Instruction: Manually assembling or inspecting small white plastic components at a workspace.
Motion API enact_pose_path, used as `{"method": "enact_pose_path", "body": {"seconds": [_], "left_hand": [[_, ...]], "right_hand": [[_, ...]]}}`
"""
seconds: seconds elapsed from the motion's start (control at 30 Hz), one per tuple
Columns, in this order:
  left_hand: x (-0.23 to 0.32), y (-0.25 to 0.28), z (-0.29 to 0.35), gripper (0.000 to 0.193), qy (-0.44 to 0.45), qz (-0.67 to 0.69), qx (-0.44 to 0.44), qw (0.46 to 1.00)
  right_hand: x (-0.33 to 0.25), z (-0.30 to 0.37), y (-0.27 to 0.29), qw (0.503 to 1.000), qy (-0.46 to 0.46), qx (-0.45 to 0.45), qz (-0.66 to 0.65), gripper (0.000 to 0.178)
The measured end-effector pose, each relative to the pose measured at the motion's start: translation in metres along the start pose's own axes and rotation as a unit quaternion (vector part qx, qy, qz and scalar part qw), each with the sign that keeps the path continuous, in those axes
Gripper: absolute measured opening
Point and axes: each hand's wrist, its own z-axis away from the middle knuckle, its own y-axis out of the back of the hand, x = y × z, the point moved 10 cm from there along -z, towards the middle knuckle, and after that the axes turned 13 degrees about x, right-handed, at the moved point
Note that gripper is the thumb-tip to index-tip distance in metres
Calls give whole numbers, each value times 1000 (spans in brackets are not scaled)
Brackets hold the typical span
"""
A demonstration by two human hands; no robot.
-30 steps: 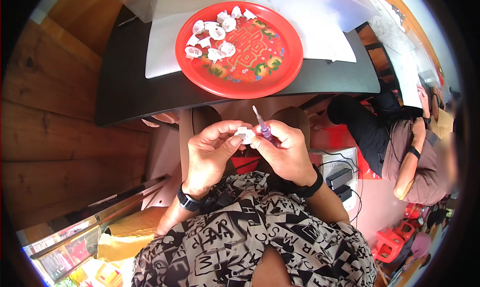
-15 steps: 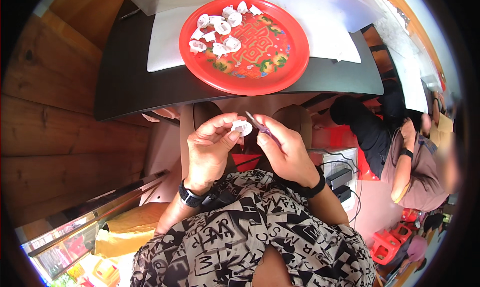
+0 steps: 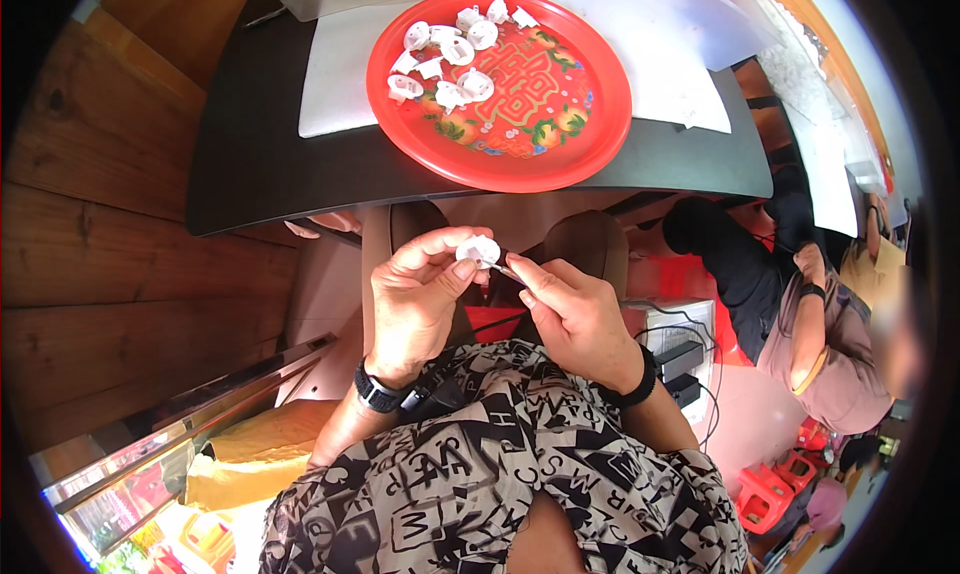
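Between the thumb and fingers of my left hand is a small round white plastic part, held up above my lap. My right hand grips a slim metal-tipped hand tool. Its tip touches the lower right edge of the part, and my fingers hide most of its handle. Beyond my hands, several similar white plastic parts lie loose on the left half of a round red tray with a fruit pattern.
The tray rests on white sheeting over a black table. Black adapters with cables sit on a white box to my right. Another person sits farther right, near red stools. Wooden boards stand left.
My right hand has rolled over the tool, and the tool's tip has come down to the part's lower edge. My left hand has turned the part slightly.
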Motion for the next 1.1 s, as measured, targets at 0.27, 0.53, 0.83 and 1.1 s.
{"method": "enact_pose_path", "body": {"seconds": [0.27, 0.53, 0.83, 1.1], "left_hand": [[-5, 2, 0, 24, 13, -4, 3, 1000], [-4, -1, 0, 23, 18, 14, 1, 1000], [3, -3, 1, 23, -28, 0, -2, 1000], [-3, 0, -2, 24, -1, -4, 13, 1000]], "right_hand": [[-5, -2, -1, 996, 42, 4, 79, 54], [3, -1, -10, 995, -24, -49, 78, 58], [23, 3, -21, 958, -187, -97, -193, 45], [2, 0, -2, 998, -39, -55, -9, 40]]}}
